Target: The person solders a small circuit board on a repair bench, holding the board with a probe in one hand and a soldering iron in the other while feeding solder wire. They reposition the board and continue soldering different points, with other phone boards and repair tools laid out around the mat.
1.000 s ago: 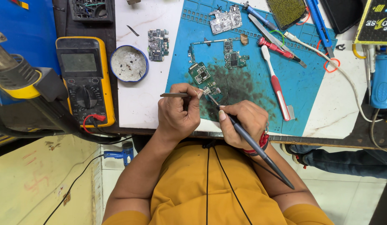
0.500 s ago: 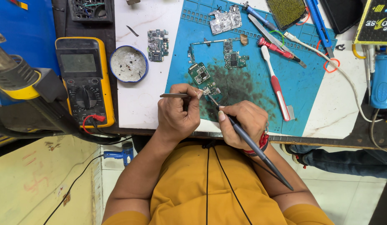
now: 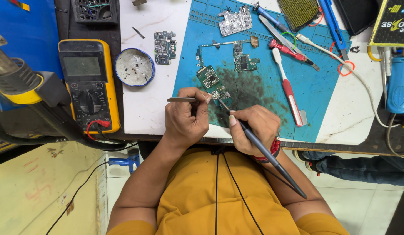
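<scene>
The small board (image 3: 220, 93) lies on the blue mat (image 3: 328, 91), at its near left part, on a dark stained patch, just in front of both hands. The left hand (image 3: 184, 117) is clenched around tweezers (image 3: 181, 99), which lie across its fingers with the tips toward the board; whether the tips pinch a part I cannot tell. The right hand (image 3: 253, 128) grasps a soldering iron (image 3: 263, 150) like a pen, and its thin tip touches the board or is just above it.

I judge that the step in hand is fine soldering or lifting of one small part on this board. The next move calls for a very steady iron tip, and for the tweezers to hold the part without sliding the board, because nothing clamps it.

Just beyond it lies a square green board (image 3: 208, 76), and further away two more boards (image 3: 242, 61) on the mat. To the right is a red-and-white brush (image 3: 288, 89). Left of the mat, on the white table (image 3: 145, 104), stand a round tin (image 3: 134, 67) and a yellow multimeter (image 3: 88, 82).
</scene>
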Tool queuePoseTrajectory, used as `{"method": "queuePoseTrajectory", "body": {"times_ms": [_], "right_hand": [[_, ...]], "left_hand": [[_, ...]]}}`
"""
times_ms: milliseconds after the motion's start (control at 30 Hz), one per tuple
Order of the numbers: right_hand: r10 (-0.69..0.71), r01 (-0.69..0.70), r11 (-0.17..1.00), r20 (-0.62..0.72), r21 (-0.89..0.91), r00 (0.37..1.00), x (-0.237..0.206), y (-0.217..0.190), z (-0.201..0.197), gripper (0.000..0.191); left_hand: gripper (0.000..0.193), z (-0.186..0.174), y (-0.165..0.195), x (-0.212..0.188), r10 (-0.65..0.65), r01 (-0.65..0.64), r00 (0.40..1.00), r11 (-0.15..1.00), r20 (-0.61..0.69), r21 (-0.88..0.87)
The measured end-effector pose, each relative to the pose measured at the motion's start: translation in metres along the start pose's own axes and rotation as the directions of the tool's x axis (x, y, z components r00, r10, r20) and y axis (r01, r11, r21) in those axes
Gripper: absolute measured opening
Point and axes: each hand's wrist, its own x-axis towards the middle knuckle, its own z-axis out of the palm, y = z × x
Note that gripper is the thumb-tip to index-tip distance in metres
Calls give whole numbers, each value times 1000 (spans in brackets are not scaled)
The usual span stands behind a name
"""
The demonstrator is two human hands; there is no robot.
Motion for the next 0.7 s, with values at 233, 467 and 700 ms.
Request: {"method": "queuePoseTrajectory", "body": {"times_ms": [233,467,700], "right_hand": [[-1,1,1000,-1,-1,1000,1,0,0,6],[5,-5,1000,1,-4,1000,1,-1,0,6],[1,-1,1000,-14,-2,1000,1,-1,0,6]], "left_hand": [[18,0,-1,0,15,-15,1000,1000,0,-14],[18,0,-1,0,25,-25,1000,1000,0,-6],[19,0,-1,0,16,-16,1000,1000,-1,-2]]}}
